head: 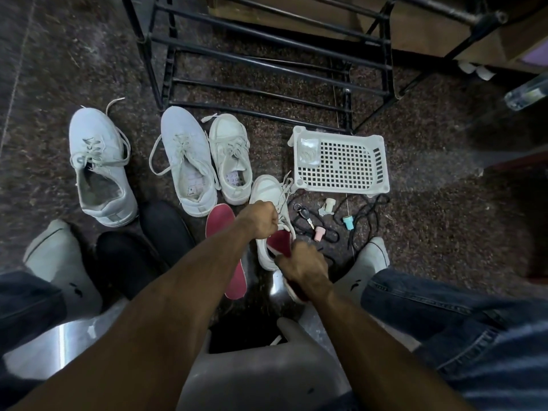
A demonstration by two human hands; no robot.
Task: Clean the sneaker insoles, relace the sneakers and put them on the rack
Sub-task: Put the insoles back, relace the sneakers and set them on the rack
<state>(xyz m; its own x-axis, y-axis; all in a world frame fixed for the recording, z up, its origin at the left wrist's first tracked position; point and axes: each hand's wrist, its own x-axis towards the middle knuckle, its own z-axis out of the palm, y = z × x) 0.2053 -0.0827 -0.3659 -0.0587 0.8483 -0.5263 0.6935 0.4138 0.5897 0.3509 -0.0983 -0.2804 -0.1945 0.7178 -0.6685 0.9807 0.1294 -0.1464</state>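
A white sneaker [267, 191] lies on the floor in front of me. My left hand [262, 221] is closed on its tongue and laces. My right hand [302, 268] grips a red insole [280, 241] whose front end sits inside the sneaker's opening. A second red insole [226, 247] lies flat on the floor to the left. Three more white sneakers stand further back: one at far left [98, 161], and two side by side [186, 155] [231, 155]. The black metal rack [267, 66] stands beyond them.
A white perforated basket [341, 161] holding a small clear bag lies right of the sneakers. Keys, black laces [364, 215] and small coloured caps are scattered below it. Two black insoles [142, 247] lie at left. My socked feet flank the work area. A grey stool is under me.
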